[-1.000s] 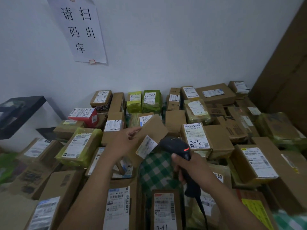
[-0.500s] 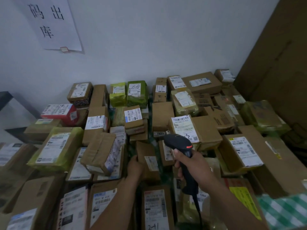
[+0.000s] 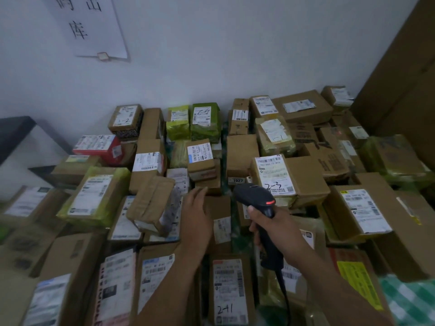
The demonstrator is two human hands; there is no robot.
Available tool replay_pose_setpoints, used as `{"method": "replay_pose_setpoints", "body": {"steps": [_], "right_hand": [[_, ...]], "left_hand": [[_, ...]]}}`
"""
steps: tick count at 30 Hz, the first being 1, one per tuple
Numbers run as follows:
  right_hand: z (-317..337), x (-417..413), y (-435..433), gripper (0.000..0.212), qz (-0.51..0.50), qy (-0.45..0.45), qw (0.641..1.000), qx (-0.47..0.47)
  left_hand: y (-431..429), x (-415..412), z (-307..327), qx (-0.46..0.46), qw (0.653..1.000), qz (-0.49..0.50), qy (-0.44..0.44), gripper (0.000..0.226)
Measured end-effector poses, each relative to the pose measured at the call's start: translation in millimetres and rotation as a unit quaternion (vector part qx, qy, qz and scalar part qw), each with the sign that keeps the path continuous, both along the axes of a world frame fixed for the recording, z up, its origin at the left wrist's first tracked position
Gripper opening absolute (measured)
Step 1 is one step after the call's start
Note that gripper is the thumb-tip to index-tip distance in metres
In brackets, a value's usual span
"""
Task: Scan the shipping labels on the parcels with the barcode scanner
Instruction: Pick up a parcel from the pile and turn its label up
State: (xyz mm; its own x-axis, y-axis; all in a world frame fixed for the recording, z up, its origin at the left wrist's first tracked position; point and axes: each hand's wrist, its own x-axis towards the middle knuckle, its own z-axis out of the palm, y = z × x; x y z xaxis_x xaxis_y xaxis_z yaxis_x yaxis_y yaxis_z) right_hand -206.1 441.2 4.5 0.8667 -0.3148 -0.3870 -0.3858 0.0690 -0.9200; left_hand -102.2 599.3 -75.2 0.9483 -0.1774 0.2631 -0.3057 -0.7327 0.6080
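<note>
Above dozens of parcels (image 3: pixel 274 176), the right grip (image 3: pixel 281 230) clasps one barcode scanner (image 3: pixel 255 197), the left grip (image 3: pixel 196 214) spread open

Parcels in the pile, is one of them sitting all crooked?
Yes. The taped brown parcel just left of the left hand lies tilted atop its neighbours, while most others lie flat with labels up.

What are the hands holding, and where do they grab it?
The right hand grips the black barcode scanner by its handle. The left hand holds nothing; its fingers lie straight over a brown parcel.
</note>
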Motion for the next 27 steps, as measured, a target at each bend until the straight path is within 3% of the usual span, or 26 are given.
{"method": "replay_pose_setpoints", "body": {"steps": [2,4,5,9,12,18,21,27], "right_hand": [[2,5,7,0.029,0.006,-0.011,1.0,0.012],[4,11,15,0.031,0.012,-0.016,1.0,0.019],[5,13,18,0.033,0.016,-0.017,1.0,0.02],[13,19,24,0.036,0.016,-0.025,0.999,0.028],[16,19,21,0.04,0.005,-0.033,0.999,0.024],[25,14,3,0.038,-0.062,-0.025,0.997,0.033],[27,11,-5,0.043,-0.073,-0.019,0.997,0.032],[26,7,-14,0.038,-0.086,-0.004,0.996,0.022]], "left_hand": [[19,2,25,0.049,0.991,0.039,-0.122,0.045],[42,10,34,0.104,0.979,0.087,-0.152,0.046],[54,16,36,0.139,0.976,0.117,-0.118,0.051],[84,28,49,0.21,0.943,0.196,0.168,0.097],[88,31,56,0.181,0.953,0.156,0.187,0.092],[47,20,45,-0.02,0.984,0.029,0.174,0.086],[20,16,29,0.028,0.98,-0.047,0.192,0.087],[-2,32,1,0.159,0.96,-0.1,0.21,0.082]]}}
